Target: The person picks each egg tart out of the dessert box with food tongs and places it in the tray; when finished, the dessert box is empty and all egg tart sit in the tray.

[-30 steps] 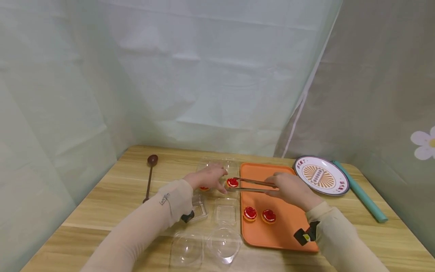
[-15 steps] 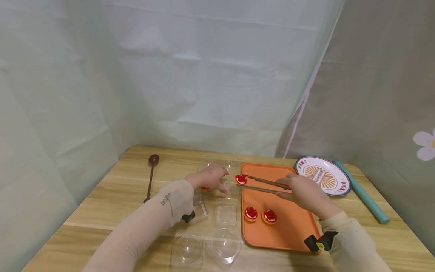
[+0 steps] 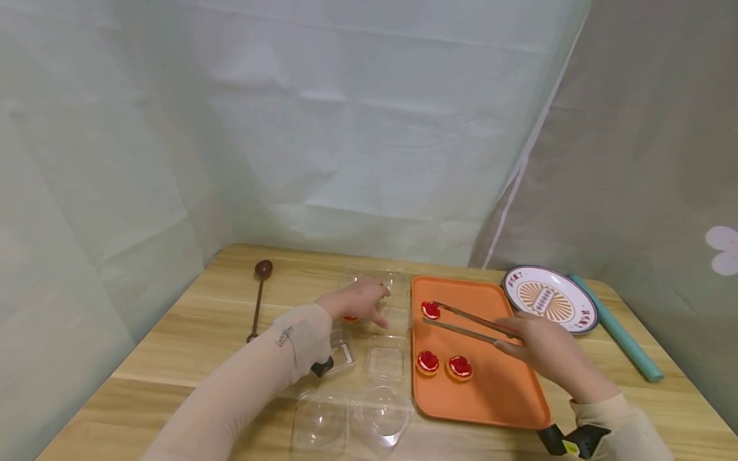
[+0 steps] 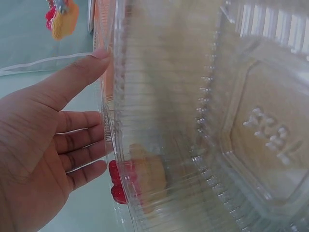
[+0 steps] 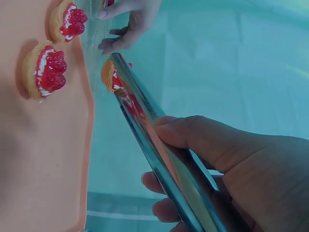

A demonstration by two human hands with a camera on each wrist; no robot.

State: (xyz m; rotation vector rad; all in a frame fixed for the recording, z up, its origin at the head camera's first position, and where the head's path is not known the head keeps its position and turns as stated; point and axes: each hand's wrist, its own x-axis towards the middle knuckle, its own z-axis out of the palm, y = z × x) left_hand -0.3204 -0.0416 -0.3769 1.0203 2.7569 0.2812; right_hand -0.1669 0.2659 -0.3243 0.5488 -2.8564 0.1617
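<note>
My right hand (image 3: 544, 349) holds metal tongs (image 5: 159, 150). Between their tips is a small tart (image 3: 430, 310) with red fruit and white cream, over the far left part of the orange tray (image 3: 496, 397). Two similar tarts, one left (image 3: 428, 363) and one right (image 3: 459, 368), sit on the tray below it. My left hand (image 3: 360, 301) rests at a clear plastic container (image 4: 169, 72), thumb tip at its rim and fingers straight along the edge. Inside that container another red-topped tart (image 4: 145, 179) shows through the wall, mostly covered by the hand in the head view.
More clear plastic containers stand in front, including a small one (image 3: 386, 362) and a round-domed one (image 3: 383, 410). A dark brown spoon (image 3: 259, 294) lies at left. Beyond the tray are a patterned plate (image 3: 527, 278) and a teal roll (image 3: 623, 336). Curtains rise behind the table.
The right hand has drawn the tongs and tart rightward, from over the clear container to over the orange tray. The left hand has stayed in place.
</note>
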